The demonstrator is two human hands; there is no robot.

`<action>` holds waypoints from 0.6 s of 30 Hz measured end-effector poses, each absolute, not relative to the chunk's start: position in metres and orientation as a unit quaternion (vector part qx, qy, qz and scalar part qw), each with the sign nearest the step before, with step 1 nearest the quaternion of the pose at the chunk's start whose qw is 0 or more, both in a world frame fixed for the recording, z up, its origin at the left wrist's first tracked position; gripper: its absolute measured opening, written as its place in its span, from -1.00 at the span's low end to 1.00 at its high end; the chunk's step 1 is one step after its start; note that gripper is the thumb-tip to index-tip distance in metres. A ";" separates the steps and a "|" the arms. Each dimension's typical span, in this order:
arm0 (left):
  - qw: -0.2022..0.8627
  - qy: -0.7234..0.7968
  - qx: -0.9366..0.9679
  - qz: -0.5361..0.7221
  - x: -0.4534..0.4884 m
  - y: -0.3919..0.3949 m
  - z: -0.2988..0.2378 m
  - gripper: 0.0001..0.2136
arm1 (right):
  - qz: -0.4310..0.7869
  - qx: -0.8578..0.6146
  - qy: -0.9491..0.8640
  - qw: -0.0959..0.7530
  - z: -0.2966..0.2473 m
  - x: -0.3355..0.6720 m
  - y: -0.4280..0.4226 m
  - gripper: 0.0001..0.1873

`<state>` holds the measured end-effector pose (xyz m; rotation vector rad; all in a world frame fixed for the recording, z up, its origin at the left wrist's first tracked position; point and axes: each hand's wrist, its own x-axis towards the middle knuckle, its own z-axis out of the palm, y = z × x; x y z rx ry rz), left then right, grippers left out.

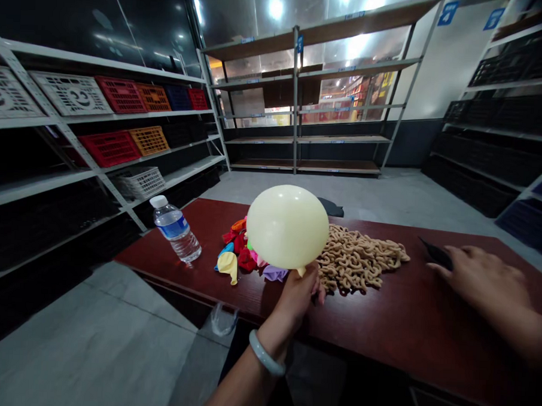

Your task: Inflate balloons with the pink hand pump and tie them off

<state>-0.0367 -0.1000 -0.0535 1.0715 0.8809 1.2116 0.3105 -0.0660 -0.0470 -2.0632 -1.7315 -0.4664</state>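
- Left hand (300,293) pinches the neck of the inflated pale balloon (287,226); the balloon sits straight above the grip, off the table (405,319).
- Right hand (478,278) is well right of the grip, fingers slack on a dark object (436,253).
- Flat balloons (238,253) lie just left of the grip.
- Step, I judge: holding the air in. Any next move needs the pinch kept tight.

A: What is the dark flat object (434,253) under the right hand (478,278)?
B: Mostly covered and blurred; unidentifiable.
A: The pale yellow inflated rubber balloon (287,226)?
B: Its neck hides in the left hand (299,291); it screens part of the limp coloured balloons (238,253).
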 end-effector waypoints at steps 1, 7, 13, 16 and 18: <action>0.607 0.385 0.466 0.516 -0.034 -0.099 -0.056 -0.45 | -0.151 -0.718 -0.650 0.197 -0.041 0.294 -0.069 -0.53; 0.508 0.450 0.588 0.441 -0.023 -0.093 -0.069 -0.52 | 0.215 -0.465 -0.789 0.337 -0.025 0.157 -0.095 -0.64; 0.308 0.443 0.710 0.453 -0.026 -0.087 -0.063 -0.88 | 0.312 -0.481 -0.683 0.452 -0.037 0.102 -0.094 -0.72; 0.312 0.447 0.704 0.454 -0.032 -0.088 -0.058 -0.82 | 0.443 -0.502 -0.563 0.485 -0.040 0.102 -0.088 -0.66; 0.327 0.434 0.690 0.478 -0.036 -0.090 -0.056 -0.82 | 0.523 -0.487 -0.503 0.487 -0.037 0.101 -0.087 -0.62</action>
